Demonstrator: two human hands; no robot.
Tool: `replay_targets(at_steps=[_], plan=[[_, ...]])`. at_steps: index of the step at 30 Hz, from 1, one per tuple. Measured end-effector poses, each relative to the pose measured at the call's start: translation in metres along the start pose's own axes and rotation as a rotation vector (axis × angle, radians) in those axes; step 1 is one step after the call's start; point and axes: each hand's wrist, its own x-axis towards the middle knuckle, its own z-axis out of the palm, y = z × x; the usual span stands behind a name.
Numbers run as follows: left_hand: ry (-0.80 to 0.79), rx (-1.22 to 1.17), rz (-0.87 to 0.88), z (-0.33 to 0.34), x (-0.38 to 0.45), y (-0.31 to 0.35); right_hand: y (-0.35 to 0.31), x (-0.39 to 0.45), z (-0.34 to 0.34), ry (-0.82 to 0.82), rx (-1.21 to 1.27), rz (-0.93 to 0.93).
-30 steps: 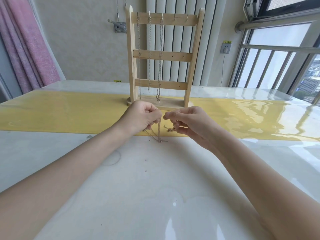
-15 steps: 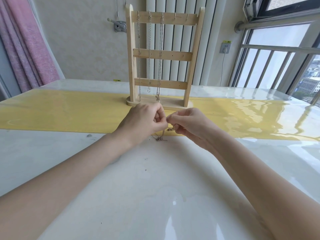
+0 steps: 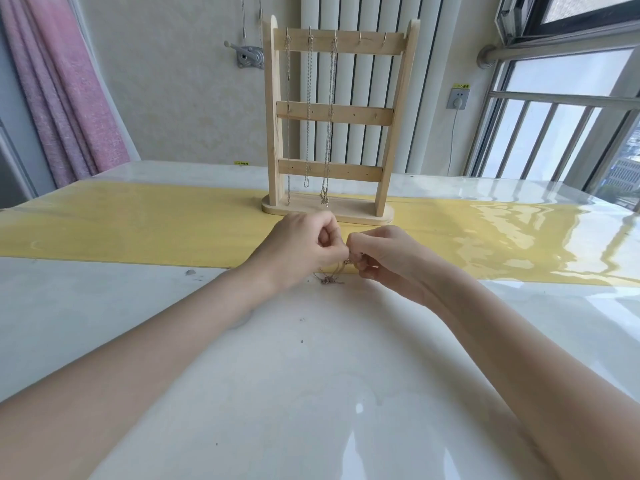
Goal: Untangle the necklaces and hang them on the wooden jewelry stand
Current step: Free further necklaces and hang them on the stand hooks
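Necklace tangle (image 3: 330,276) is pinched between left hand (image 3: 304,247) and right hand (image 3: 384,254), knot dangling below onto tabletop (image 3: 311,358); wooden jewelry stand (image 3: 334,126) directly beyond, equally near both, two right-side hooks seemingly free.

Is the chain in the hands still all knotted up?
Still knotted. A small clump of the chain lies bunched on the table below the left hand and right hand, which pinch its strands.
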Motion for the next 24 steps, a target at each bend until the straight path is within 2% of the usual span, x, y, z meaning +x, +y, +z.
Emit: replay_targets(at_steps=[3,8,14,18,20,24], plan=[[-0.054,-0.252,-0.167,-0.004,0.003,-0.003,-0.001,0.001,-0.001,0.000,0.052,-0.022],[-0.057,-0.345,-0.225,-0.005,0.005,0.001,0.001,0.002,-0.001,-0.020,0.081,-0.017],[-0.110,-0.425,-0.297,-0.006,0.004,0.003,-0.003,0.000,0.000,-0.101,0.266,0.003],[-0.032,-0.597,-0.359,-0.005,0.005,0.005,-0.001,0.000,0.003,-0.146,0.129,-0.023],[-0.009,-0.696,-0.401,-0.006,0.005,0.006,-0.001,0.000,0.002,-0.134,0.122,-0.042],[0.053,-0.742,-0.399,-0.008,0.004,0.008,-0.001,0.000,0.000,-0.090,0.144,-0.050]])
